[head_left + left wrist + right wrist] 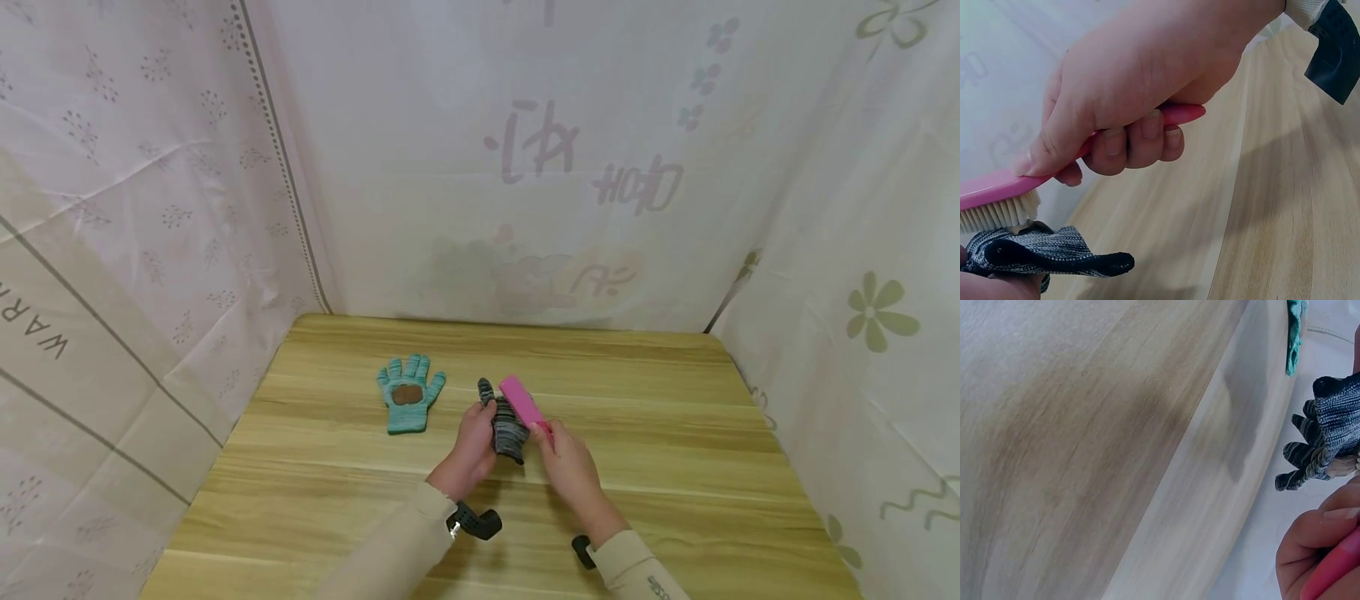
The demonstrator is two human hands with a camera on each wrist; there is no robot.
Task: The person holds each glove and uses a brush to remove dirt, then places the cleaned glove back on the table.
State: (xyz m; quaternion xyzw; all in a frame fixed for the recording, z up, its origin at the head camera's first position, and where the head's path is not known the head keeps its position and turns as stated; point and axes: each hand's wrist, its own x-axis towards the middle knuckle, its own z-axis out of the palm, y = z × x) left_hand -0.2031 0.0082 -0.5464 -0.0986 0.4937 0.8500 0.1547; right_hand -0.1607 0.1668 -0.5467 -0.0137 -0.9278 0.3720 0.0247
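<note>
A dark grey striped glove [510, 431] is gripped by my left hand [472, 442] above the table. My right hand [573, 471] holds a pink brush [522, 402], its head over the glove. In the left wrist view, my right hand [1129, 81] curls round the brush handle, and pale bristles [997, 214] face down onto the glove [1054, 250]; part of my left hand [1004, 287] is under it. The right wrist view shows several glove fingers hanging out from the glove [1341, 409], above my right hand [1304, 547] and the pink handle [1335, 565].
A teal glove [408, 418] with a brown patch lies flat on the wooden table [315, 467], left of my hands; its edge [1294, 344] shows in the right wrist view. Patterned curtains [420, 167] hang behind the table and at both sides.
</note>
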